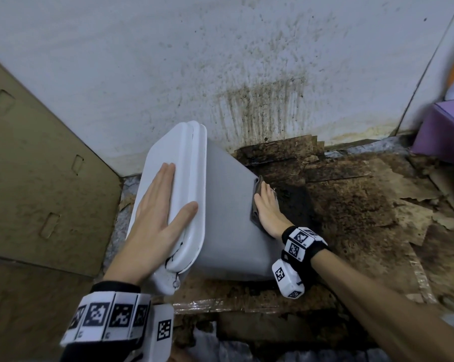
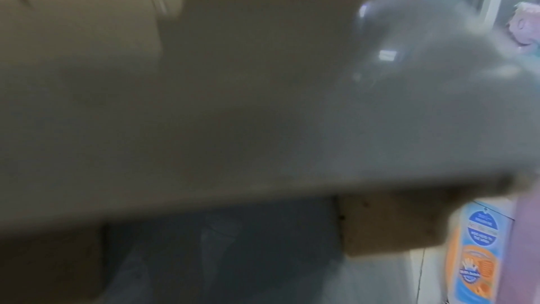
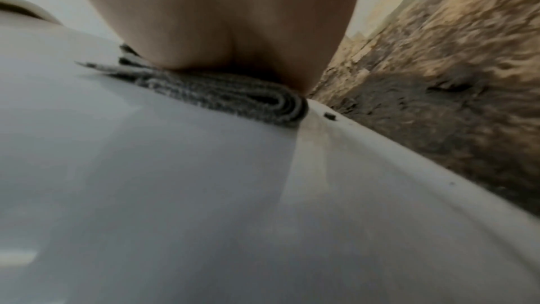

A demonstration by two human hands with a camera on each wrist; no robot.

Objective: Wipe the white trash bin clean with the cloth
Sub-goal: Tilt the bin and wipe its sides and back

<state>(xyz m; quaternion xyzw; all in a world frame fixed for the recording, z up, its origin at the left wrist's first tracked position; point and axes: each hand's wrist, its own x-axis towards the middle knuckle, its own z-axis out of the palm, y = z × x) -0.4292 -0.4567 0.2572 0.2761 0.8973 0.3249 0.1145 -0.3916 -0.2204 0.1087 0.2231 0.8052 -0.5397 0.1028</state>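
Note:
The white trash bin (image 1: 228, 205) is tipped over toward the left, its lid (image 1: 184, 163) facing left and up. My left hand (image 1: 158, 205) lies flat on the lid with straight fingers and the thumb spread, steadying the bin. My right hand (image 1: 266, 205) presses a folded grey cloth (image 1: 256, 199) flat against the bin's side near its bottom edge. In the right wrist view the folded cloth (image 3: 233, 98) sits under my palm on the bin's white wall (image 3: 175, 193). The left wrist view is blurred, filled by the bin's surface (image 2: 233, 112).
A stained white wall (image 1: 220, 61) stands behind the bin. Dirty, torn brown cardboard (image 1: 351, 205) covers the floor to the right. A tan cardboard sheet (image 1: 38, 165) leans at the left. A purple box (image 1: 445, 131) sits at the far right.

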